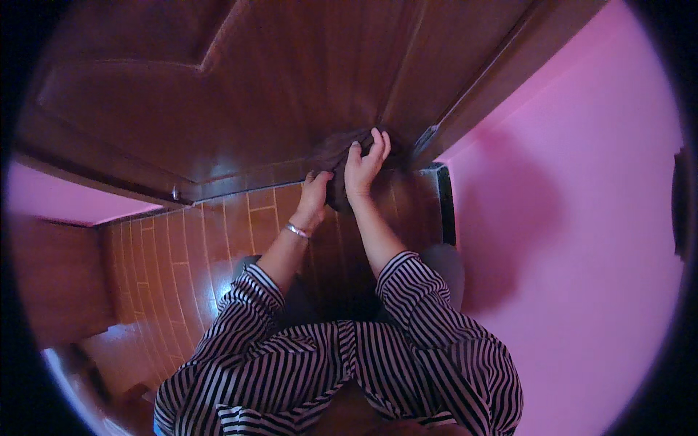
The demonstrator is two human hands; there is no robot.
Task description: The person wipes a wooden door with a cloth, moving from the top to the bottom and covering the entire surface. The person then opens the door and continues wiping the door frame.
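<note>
A dark brown cloth (338, 188) is bunched between my two hands, low against a brown wooden door (272, 109). My left hand (314, 196), with a silver bracelet at the wrist, grips the cloth's near left side, thumb on top. Higher and to the right, my right hand (366, 166) holds the cloth's other side, with its thumb raised and fingers reaching towards the door. The cloth's far edge blends into the dark wood, so its full outline cannot be made out. Some of my fingers are hidden behind the cloth.
Brown plank-patterned flooring (180, 250) runs along the door's bottom edge. A door frame (469, 109) and a pink-lit wall (572, 218) stand close on my right, with a dark baseboard (446, 204). A brown wooden piece of furniture (60, 272) is at the left.
</note>
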